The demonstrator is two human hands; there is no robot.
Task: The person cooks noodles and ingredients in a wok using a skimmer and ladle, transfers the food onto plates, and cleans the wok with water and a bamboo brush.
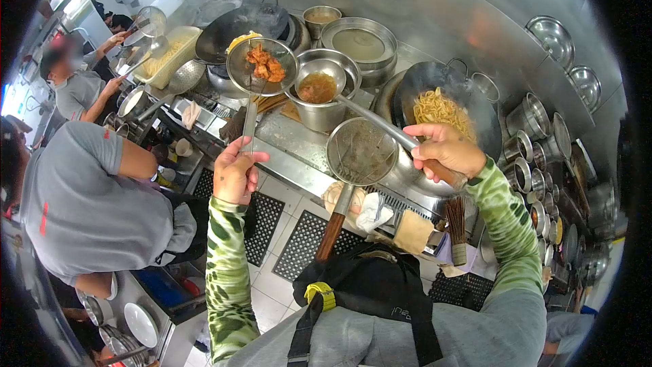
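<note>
My left hand [236,171] is closed round the handle of a wire strainer [250,122]. Reddish-brown fried pieces [266,62] lie in its round basket, near the rim of the left wok [234,27]. In my right hand [448,153] is a long-handled ladle [370,117], gripped near its wooden end. Brown liquid [316,87] shows in the ladle's bowl, which is over a steel pot [324,119]. Below my right hand, the right wok [485,119] contains noodles [441,110]. A second strainer [362,153] with a wooden handle rests between my arms at the counter's front.
A lidded pot [358,44] and a small pot [322,15] stand behind. Folded cloths [373,212] and a bamboo brush [456,224] sit along the front edge. Metal bowls [528,122] crowd the right. A person in grey [102,197] bends close on my left; another works farther back.
</note>
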